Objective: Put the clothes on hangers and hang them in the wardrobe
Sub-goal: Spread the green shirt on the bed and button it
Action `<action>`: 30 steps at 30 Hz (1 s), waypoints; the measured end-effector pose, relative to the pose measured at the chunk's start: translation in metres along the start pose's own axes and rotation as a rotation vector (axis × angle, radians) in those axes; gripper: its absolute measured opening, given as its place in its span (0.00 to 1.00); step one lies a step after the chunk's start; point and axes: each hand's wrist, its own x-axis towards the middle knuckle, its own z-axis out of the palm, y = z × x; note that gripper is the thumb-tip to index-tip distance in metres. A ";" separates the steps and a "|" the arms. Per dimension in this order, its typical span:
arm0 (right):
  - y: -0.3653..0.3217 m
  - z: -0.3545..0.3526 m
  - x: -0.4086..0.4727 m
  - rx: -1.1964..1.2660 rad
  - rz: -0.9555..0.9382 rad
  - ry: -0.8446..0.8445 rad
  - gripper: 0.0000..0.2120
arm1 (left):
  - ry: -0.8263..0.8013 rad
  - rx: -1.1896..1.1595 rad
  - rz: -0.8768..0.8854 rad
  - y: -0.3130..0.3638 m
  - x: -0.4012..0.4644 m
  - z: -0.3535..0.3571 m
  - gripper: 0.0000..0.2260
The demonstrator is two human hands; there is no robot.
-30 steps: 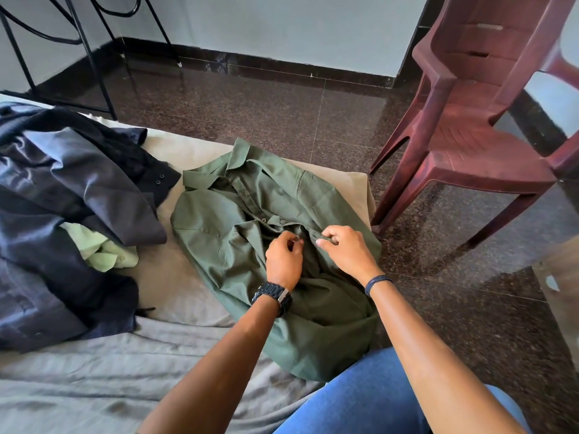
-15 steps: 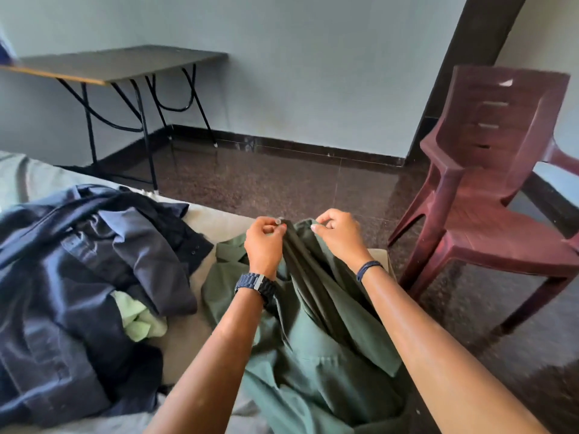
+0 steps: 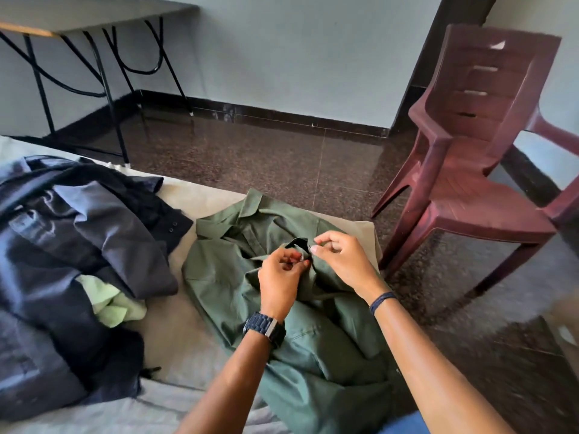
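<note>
Green shirt [image 3: 282, 333]: one, pinched by two hands' fingers [image 3: 316, 250].

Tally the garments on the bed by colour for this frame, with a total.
Green shirt: 1
Dark navy or grey garments: a heap, count cannot be told apart
Pale green garment: 1
Total: at least 3 garments; no hanger in view.
</note>
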 end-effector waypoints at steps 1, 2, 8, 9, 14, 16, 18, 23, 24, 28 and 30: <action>0.001 -0.002 -0.003 -0.025 -0.009 -0.008 0.05 | 0.020 0.028 0.019 0.001 -0.002 0.000 0.10; 0.001 -0.004 -0.005 -0.043 -0.018 -0.012 0.06 | 0.038 0.053 0.039 0.002 -0.003 -0.001 0.09; -0.004 -0.006 -0.020 0.016 -0.012 -0.046 0.07 | -0.003 0.140 0.084 0.006 -0.010 -0.001 0.03; -0.005 -0.006 -0.022 0.021 -0.004 -0.041 0.07 | -0.020 0.158 0.081 0.005 -0.011 0.000 0.03; -0.005 -0.004 -0.031 0.086 0.059 -0.026 0.04 | -0.036 0.173 0.041 0.008 -0.018 0.002 0.02; -0.003 -0.004 -0.035 0.107 0.084 -0.029 0.04 | -0.036 0.172 0.035 0.009 -0.020 0.002 0.03; -0.002 -0.006 -0.038 0.141 0.103 -0.045 0.04 | -0.060 0.182 0.025 0.011 -0.021 0.001 0.04; 0.001 -0.012 -0.042 0.161 0.131 -0.045 0.07 | -0.202 0.002 -0.106 0.011 -0.024 -0.004 0.02; 0.001 -0.013 -0.043 0.158 0.123 -0.042 0.07 | -0.207 -0.042 -0.124 0.012 -0.026 -0.005 0.02; -0.003 -0.012 -0.047 0.094 0.061 -0.028 0.09 | -0.153 0.048 -0.084 0.012 -0.029 -0.003 0.02; -0.003 -0.010 -0.049 0.017 0.022 0.004 0.11 | -0.123 0.137 -0.034 0.014 -0.030 -0.002 0.01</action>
